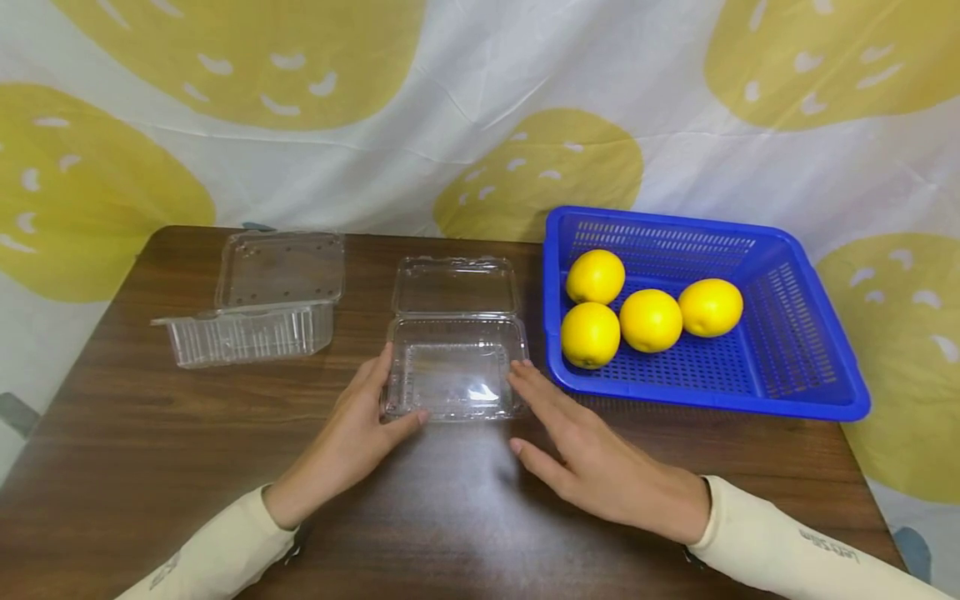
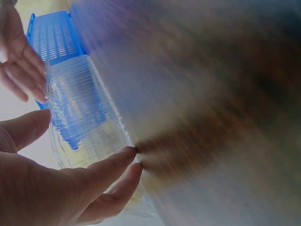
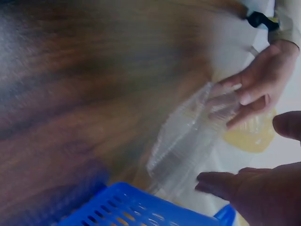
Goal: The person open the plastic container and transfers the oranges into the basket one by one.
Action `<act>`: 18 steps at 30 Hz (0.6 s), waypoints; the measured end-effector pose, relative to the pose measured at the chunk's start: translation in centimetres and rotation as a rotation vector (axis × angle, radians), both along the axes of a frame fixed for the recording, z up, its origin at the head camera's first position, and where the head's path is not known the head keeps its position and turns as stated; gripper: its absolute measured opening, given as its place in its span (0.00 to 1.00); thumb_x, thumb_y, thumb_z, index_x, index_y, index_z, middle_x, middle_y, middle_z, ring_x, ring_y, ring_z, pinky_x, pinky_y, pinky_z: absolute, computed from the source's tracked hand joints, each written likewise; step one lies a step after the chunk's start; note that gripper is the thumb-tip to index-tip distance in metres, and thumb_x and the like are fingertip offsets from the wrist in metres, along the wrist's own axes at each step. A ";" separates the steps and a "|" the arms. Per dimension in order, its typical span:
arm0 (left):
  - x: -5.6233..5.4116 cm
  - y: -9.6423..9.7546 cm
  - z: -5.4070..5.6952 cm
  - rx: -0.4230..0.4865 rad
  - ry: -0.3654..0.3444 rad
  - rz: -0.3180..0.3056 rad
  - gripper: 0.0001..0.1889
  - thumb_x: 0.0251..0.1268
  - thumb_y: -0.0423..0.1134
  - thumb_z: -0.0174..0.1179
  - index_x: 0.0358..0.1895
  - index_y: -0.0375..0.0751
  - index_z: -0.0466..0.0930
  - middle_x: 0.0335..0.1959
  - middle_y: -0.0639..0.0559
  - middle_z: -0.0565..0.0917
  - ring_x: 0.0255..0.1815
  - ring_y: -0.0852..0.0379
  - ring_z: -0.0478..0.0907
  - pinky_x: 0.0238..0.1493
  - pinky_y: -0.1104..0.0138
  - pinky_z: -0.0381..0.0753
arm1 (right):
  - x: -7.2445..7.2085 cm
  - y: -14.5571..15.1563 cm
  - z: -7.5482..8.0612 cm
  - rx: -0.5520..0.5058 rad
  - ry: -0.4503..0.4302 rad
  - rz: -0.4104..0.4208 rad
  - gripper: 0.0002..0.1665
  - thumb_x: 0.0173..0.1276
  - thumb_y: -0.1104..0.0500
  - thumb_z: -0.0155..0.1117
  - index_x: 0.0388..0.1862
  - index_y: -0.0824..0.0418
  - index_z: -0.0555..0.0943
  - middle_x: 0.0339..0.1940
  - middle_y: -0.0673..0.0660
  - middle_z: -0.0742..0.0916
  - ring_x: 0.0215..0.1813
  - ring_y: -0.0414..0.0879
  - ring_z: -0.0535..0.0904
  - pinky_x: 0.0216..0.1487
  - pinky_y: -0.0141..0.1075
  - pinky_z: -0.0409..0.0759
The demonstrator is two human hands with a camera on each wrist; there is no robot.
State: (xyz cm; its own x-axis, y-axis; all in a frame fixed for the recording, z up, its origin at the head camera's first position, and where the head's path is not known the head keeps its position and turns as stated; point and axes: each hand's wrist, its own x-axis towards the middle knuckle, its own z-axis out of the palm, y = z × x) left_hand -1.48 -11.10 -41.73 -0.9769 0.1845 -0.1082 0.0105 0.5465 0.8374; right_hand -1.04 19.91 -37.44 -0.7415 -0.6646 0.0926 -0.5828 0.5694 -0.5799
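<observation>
An open clear plastic clamshell box (image 1: pixel 457 379) lies on the table in front of me, its lid (image 1: pixel 456 286) folded back toward the curtain. My left hand (image 1: pixel 352 429) holds the box's near left corner, thumb at the front rim and fingers along the left side. In the left wrist view, those fingertips (image 2: pixel 134 153) reach down to the box's lower edge. At the right side, my right hand (image 1: pixel 592 458) has extended fingers, with the foremost fingertips at the rim and the thumb apart from it. Nothing shows inside the box.
A blue plastic basket (image 1: pixel 813 333) with several round yellow fruits (image 1: pixel 651 321) stands at the right. Another open clear clamshell box (image 1: pixel 251 337) lies at the back left. Behind the brown wooden table (image 1: pixel 225 442) hangs a patterned curtain (image 1: pixel 480 83).
</observation>
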 end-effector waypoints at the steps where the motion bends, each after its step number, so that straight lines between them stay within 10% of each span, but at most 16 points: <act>1: 0.0 0.0 0.0 0.001 -0.001 0.000 0.55 0.71 0.40 0.76 0.89 0.28 0.46 0.82 0.26 0.65 0.76 0.30 0.72 0.80 0.37 0.68 | 0.1 0.0 -0.2 0.023 -0.006 -0.001 0.45 0.85 0.55 0.66 0.90 0.67 0.57 0.90 0.69 0.61 0.89 0.64 0.57 0.84 0.60 0.63; 18: -1.0 -0.3 -0.3 0.004 0.018 -0.006 0.55 0.73 0.39 0.74 0.88 0.26 0.43 0.85 0.25 0.59 0.80 0.26 0.67 0.81 0.37 0.65 | -1.4 -0.4 -2.2 0.127 -0.049 -0.021 0.49 0.86 0.53 0.64 0.88 0.77 0.52 0.88 0.80 0.51 0.85 0.71 0.61 0.82 0.58 0.65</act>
